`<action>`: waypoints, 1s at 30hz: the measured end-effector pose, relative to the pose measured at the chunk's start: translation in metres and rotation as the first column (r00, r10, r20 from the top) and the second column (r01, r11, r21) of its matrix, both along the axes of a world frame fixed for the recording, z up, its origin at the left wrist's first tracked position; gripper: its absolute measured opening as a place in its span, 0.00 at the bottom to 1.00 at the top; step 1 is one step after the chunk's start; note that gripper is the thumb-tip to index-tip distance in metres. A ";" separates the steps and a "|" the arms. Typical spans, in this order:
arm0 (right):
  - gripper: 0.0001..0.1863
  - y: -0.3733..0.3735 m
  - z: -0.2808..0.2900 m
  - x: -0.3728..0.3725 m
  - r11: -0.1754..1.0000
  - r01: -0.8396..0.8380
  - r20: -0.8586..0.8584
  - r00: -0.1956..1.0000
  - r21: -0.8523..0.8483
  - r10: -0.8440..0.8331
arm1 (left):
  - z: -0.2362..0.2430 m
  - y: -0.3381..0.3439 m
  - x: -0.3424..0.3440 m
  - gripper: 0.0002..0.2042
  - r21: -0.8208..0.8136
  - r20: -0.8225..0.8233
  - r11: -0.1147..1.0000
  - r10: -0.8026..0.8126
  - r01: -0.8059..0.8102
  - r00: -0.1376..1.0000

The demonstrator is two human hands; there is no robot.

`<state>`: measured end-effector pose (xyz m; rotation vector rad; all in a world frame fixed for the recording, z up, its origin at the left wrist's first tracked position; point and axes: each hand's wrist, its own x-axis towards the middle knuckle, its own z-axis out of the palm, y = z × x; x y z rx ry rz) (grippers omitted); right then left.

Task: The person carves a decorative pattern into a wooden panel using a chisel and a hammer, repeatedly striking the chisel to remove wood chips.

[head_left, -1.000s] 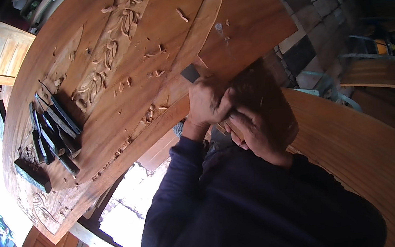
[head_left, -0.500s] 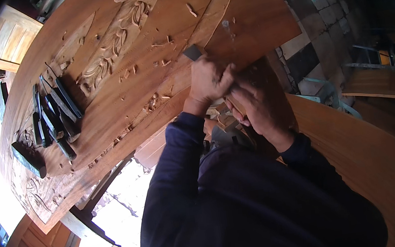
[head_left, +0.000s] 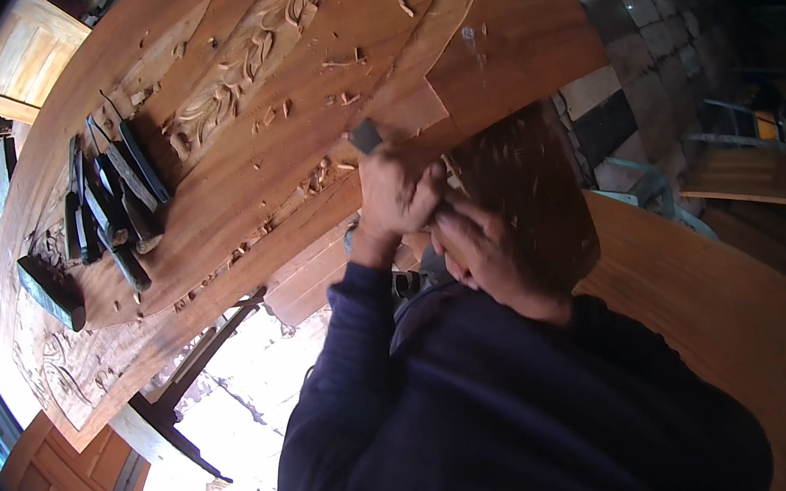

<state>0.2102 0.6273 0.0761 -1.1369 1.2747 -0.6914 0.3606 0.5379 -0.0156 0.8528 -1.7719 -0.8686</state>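
A wide-bladed chisel [head_left: 365,136] is gripped in both hands, its dark flat blade pointing away from me over the near part of a carved wooden panel [head_left: 274,182]. My left hand [head_left: 395,190] is closed round it just behind the blade. Behind that, my right hand [head_left: 489,252] wraps the handle, which is mostly hidden by the fingers. Whether the blade's edge touches the wood I cannot tell. Close to the blade, a shallow cut area [head_left: 409,108] borders a curved line in the panel. Wood shavings [head_left: 313,178] lie left of my left hand.
Several dark-handled carving tools [head_left: 110,200] lie together on the panel's left, with a dark block [head_left: 51,293] beside them. Leaf carving [head_left: 243,71] runs across the far side. At right are a curved wooden board [head_left: 722,300] and a tiled floor [head_left: 628,22].
Both hands have moved left and slightly closer to me with the chisel, drawing its blade back from the curved line. The view has shifted slightly too. Both hands keep their hold.
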 end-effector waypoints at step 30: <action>0.26 0.008 0.010 -0.046 0.987 0.077 0.147 0.984 0.143 -0.098 | 0.048 0.006 -0.021 0.13 -0.129 0.134 0.990 0.074 -0.056 0.988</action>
